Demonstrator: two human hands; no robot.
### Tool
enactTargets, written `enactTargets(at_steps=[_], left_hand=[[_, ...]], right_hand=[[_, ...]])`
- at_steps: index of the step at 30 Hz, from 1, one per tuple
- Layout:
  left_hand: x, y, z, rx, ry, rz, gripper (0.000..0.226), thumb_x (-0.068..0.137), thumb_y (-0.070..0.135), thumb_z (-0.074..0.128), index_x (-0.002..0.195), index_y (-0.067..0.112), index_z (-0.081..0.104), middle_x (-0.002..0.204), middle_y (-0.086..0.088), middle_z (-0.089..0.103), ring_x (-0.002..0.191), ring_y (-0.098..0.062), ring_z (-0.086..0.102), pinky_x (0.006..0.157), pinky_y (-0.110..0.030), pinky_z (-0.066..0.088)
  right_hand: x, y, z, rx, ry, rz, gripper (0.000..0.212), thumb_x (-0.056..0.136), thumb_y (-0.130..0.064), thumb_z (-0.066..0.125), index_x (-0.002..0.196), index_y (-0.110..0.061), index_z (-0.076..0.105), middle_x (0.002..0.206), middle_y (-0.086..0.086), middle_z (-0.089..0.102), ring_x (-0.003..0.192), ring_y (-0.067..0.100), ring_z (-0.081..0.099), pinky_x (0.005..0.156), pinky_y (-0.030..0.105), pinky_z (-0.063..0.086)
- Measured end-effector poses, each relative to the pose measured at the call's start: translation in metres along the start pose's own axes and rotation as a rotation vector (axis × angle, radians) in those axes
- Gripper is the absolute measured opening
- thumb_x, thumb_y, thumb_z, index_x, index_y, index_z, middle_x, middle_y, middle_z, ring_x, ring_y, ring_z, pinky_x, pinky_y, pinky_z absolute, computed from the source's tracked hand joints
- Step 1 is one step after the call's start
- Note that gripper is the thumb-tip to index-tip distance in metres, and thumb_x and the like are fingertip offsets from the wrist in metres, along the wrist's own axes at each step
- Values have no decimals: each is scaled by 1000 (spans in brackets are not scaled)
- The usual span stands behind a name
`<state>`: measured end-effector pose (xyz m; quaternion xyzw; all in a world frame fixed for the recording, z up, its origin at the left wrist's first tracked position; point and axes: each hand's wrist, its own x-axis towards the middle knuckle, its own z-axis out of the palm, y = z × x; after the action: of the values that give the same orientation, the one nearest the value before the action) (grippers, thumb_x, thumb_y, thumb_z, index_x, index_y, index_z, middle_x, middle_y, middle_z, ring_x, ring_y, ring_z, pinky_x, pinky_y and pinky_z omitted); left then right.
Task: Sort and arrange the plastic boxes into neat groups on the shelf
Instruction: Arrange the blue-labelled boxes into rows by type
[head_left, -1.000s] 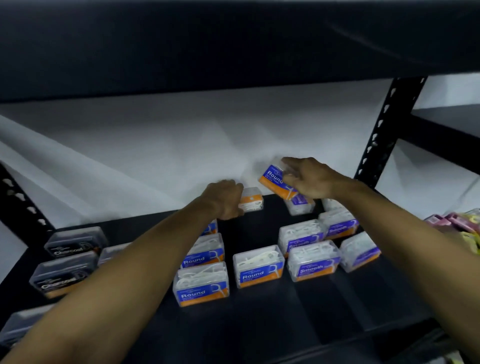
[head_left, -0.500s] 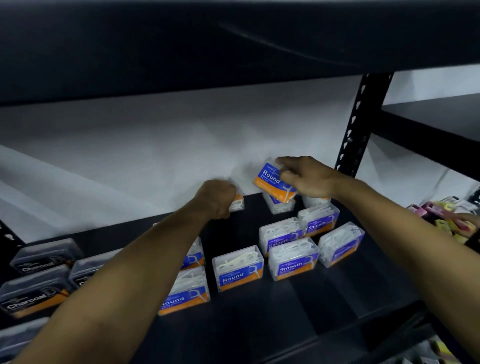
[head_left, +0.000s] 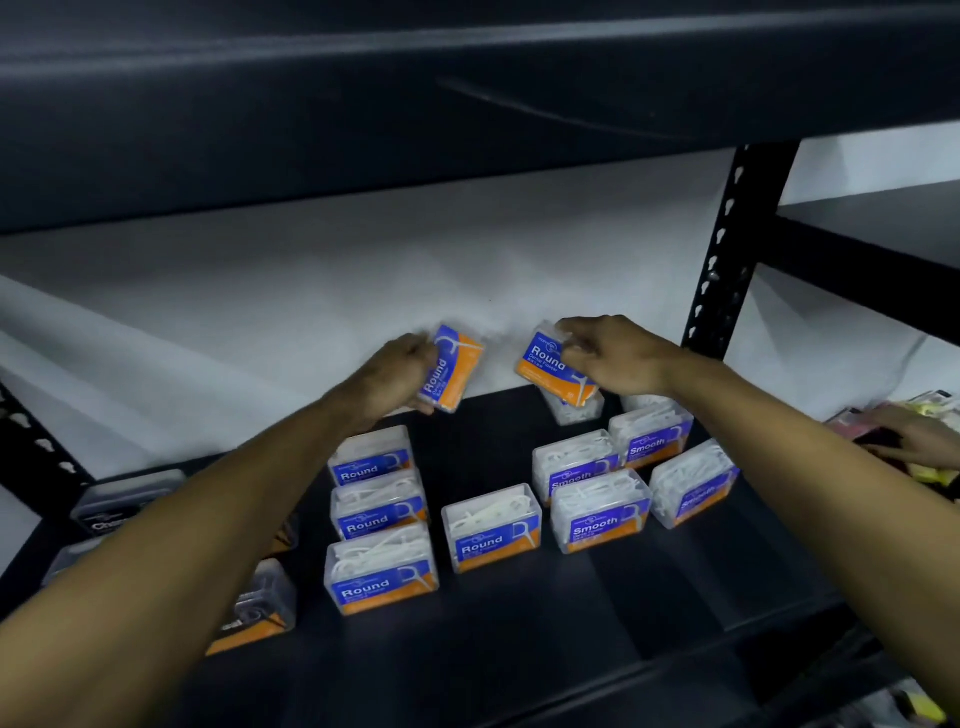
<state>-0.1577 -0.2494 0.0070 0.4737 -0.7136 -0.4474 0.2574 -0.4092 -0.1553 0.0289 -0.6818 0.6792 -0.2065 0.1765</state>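
left hand (head_left: 395, 376): "Round" box (head_left: 451, 368) | right hand (head_left: 615, 356): "Round" box (head_left: 551, 364)

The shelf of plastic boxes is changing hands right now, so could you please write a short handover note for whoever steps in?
Left hand grips a Round box, lifted and tilted, near the back wall.
Right hand grips a second Round box, also lifted.
Done: three Round boxes in a column at centre, one lone Round box beside them; Smooth boxes grouped on the right; Charcoal boxes on the left.
Left: set both held boxes down with the Round group and square it up.
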Motion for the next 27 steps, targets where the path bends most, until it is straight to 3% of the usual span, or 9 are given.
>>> enactTargets(at_steps=[6,10,14,18,20,24,27], left_hand=[[-28,9,-22,-272,74,-109,27,101,25,36,96,10,59,76,-9,68,66,-22,65,61,-36,55],[-41,9,-28,-264,97,-112,28,102,29,36,95,13,58,80,-8,68,69,-21,66,62,-35,55],[-50,11,-36,-281,170,-81,24,103,29,38,97,16,58,88,-7,68,75,-20,67,67,-35,57],[-49,4,-48,-115,198,30,27,102,32,44,123,15,51,113,-6,65,88,-18,68,73,-35,60],[-47,1,-49,-20,201,79,36,101,34,49,132,17,46,120,-2,60,92,-16,66,68,-28,59],[-39,-2,-44,155,163,126,49,98,37,55,141,19,40,127,1,54,95,-10,63,62,-17,54],[-30,-4,-38,309,128,128,54,94,36,61,142,19,40,136,-3,54,111,-14,58,80,-25,54]], right_hand=[[6,-18,11,-18,-18,-7,47,97,-38,45,139,-18,41,121,7,60,87,14,59,69,27,48],[6,-32,16,-40,-24,-35,48,98,-38,44,142,-19,38,128,8,58,95,14,58,74,27,47],[9,-41,20,-75,-29,-59,48,97,-40,46,140,-21,39,127,7,59,93,12,57,69,25,44],[6,-55,27,-120,-95,-113,53,91,-38,56,141,-27,41,137,6,54,107,17,57,87,33,49],[1,-66,34,-197,-168,-165,56,90,-38,57,142,-28,41,141,4,50,120,21,52,100,39,44],[-4,-81,51,-252,-322,-188,53,89,-38,57,140,-31,43,143,1,48,124,21,49,103,41,41],[-5,-82,61,-269,-386,-191,48,87,-37,59,134,-33,49,135,-1,56,118,20,54,100,42,44]])
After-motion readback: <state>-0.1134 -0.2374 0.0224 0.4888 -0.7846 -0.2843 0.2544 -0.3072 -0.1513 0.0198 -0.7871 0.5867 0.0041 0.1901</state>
